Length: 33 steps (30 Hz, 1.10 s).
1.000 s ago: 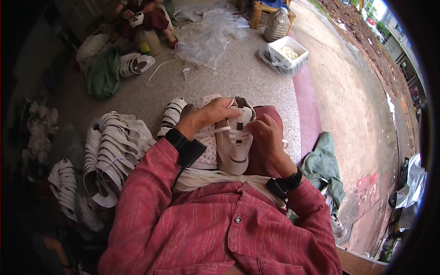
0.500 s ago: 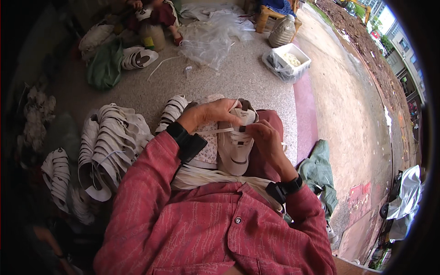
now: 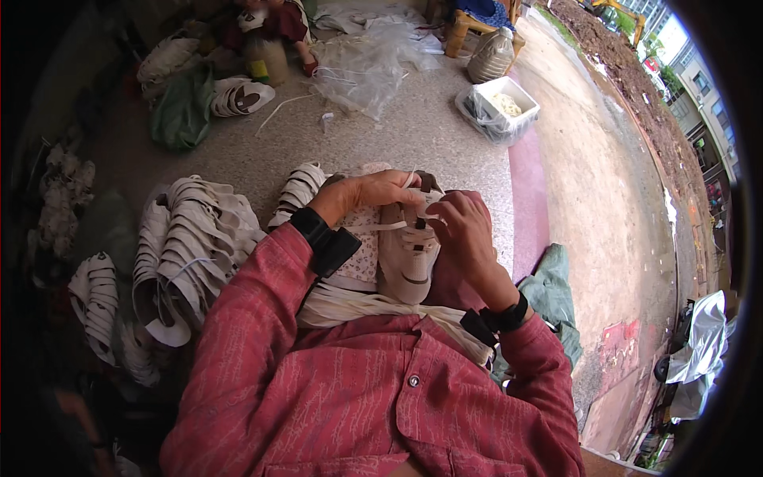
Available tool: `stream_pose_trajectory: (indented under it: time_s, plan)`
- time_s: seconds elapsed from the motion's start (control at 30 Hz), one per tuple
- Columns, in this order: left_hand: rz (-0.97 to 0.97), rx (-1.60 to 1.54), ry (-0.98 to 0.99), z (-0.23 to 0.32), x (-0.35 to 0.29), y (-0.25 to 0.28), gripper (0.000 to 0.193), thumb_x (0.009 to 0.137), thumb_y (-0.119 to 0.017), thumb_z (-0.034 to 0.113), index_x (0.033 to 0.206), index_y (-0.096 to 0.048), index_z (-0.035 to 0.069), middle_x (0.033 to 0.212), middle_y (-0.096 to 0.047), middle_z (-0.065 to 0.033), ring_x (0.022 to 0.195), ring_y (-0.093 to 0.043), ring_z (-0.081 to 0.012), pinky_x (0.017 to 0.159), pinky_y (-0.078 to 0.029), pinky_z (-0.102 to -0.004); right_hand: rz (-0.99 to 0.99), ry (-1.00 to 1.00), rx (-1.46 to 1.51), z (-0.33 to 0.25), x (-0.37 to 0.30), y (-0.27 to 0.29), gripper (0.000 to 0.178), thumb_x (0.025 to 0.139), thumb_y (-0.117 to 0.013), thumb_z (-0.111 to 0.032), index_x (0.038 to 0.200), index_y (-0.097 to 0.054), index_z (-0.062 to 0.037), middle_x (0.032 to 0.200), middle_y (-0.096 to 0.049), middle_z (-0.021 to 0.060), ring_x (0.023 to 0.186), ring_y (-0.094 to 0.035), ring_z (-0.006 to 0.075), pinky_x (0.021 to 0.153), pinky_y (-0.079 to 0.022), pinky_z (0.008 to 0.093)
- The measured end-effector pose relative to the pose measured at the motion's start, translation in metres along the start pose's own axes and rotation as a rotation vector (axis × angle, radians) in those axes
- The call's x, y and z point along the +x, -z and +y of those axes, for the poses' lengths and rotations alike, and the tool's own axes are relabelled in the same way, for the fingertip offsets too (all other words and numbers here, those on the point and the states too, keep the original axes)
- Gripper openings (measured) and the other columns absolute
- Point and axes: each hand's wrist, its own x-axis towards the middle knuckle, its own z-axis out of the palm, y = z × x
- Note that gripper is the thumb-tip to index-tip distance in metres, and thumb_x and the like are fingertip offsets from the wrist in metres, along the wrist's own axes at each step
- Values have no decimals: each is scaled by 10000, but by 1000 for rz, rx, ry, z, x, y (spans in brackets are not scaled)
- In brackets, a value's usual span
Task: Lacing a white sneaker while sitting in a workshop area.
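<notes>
A beige and white sneaker (image 3: 407, 269) with dark brown trim rests on my lap, its toe toward me and its collar away. My left hand (image 3: 380, 191) is closed round the collar on the left side. A pale shoelace (image 3: 380, 228) runs out leftward from the eyelets, below that hand. At the sneaker's upper right, my right hand (image 3: 467, 229) has its thumb and fingertips pinched together close to the tongue; what lies between them is too small to make out. A bundle of pale laces (image 3: 350, 308) lies across my lap, nearer me than the toe.
Stacks of nested white shoe uppers (image 3: 199, 238) stand on my left. Beyond my hands are a green sack (image 3: 183, 111), clear plastic sheeting (image 3: 369, 79) and a white foam box (image 3: 524, 103). Another person's leg (image 3: 302, 52) shows at the far left. Green cloth (image 3: 548, 290) lies on my right.
My right hand has risen from the eyelets toward the tongue, away from me. My left hand keeps its hold on the sneaker, almost in the same place.
</notes>
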Motion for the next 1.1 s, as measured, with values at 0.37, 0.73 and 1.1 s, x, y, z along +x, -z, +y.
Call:
stream_pose_trajectory:
  time_s: [0.37, 0.73, 1.1]
  plan:
    - [272, -279, -276, -23, -11, -7, 369, 959, -573, 238, 1267, -561, 35, 1164, -597, -25, 1081, -540, -100, 960, -415, -258, -342, -190, 835, -35, 46, 26, 115, 969, -497, -111, 1049, -532, -37, 924, -570, 23, 819, -563, 117, 663, -451, 251]
    - [906, -509, -581, 34, -122, 7, 167, 937, -614, 232, 1005, -673, 91, 943, -609, -33, 911, -572, -126, 781, -482, -274, -247, 183, 1377, -118, 103, 124, 176, 969, -574, -152, 1074, -563, -11, 967, -669, 108, 750, -656, 152, 696, -528, 267]
    - [1395, 176, -62, -69, -163, 19, 295, 845, -643, 91, 1138, -610, 78, 1021, -602, -24, 928, -563, -134, 752, -473, -289, 29, -144, 390, 26, 4, 80, 99, 860, -630, -32, 958, -633, -42, 886, -645, 101, 693, -643, 219, 598, -495, 308]
